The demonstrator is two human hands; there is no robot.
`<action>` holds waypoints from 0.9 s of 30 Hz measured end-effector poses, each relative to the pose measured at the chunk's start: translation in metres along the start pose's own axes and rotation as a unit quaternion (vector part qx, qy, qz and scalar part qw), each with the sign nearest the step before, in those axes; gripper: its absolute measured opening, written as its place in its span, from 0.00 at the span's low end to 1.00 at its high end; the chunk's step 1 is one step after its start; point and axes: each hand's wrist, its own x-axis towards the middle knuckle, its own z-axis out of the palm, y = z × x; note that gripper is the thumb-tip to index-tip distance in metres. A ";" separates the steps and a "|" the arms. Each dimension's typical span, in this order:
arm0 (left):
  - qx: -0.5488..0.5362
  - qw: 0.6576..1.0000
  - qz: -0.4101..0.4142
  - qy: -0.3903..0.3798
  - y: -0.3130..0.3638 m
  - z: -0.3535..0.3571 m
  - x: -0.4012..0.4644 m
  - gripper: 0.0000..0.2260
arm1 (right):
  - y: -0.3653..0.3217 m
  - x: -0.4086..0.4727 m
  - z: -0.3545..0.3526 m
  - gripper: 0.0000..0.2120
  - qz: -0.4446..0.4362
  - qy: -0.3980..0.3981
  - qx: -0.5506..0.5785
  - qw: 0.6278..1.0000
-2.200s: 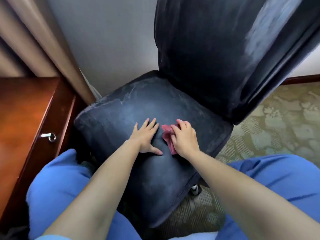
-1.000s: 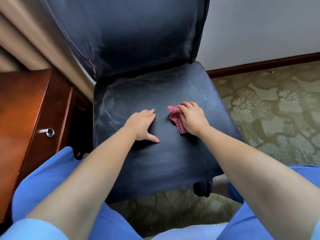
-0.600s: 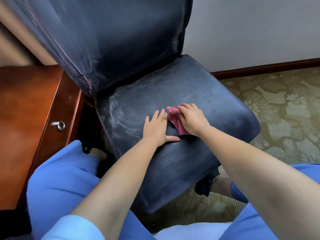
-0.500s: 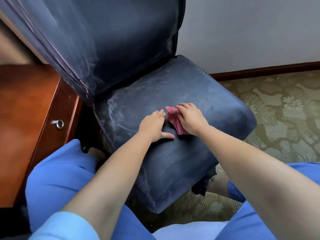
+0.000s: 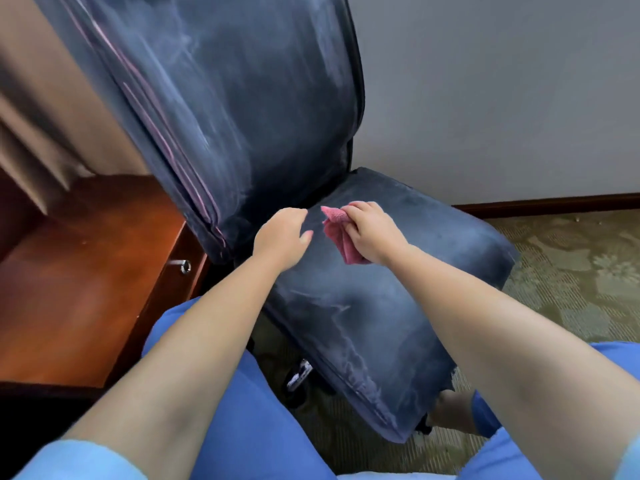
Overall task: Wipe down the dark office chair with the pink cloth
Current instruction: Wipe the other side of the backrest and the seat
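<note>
At frame centre the right hand is now lifting the bunched pink cloth, pinched in its fingers, off the dusty dark fabric office chair while the empty, loosely curled left hand is also rising, suggesting the backrest is next.

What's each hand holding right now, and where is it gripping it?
The right hand grips the pink cloth, bunched in its fingers, one corner sticking out past them. The left hand holds nothing; its fingers are loosely curled above the chair seat.
</note>
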 end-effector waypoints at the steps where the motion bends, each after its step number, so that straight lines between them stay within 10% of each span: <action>1: 0.006 1.000 -0.003 0.012 -0.003 -0.009 -0.002 0.18 | -0.009 0.003 -0.005 0.15 -0.009 0.010 0.000 1.000; 11: 0.028 0.982 -0.025 0.187 -0.046 -0.101 -0.016 0.17 | -0.105 0.046 -0.048 0.15 -0.101 0.096 -0.014 0.990; 20: -0.086 0.895 -0.079 0.431 -0.095 -0.183 0.010 0.11 | -0.204 0.117 -0.091 0.15 -0.199 0.170 -0.007 0.965; 27: -0.218 0.843 -0.128 0.475 -0.121 -0.228 0.037 0.19 | -0.241 0.155 -0.107 0.15 -0.211 0.192 0.028 0.958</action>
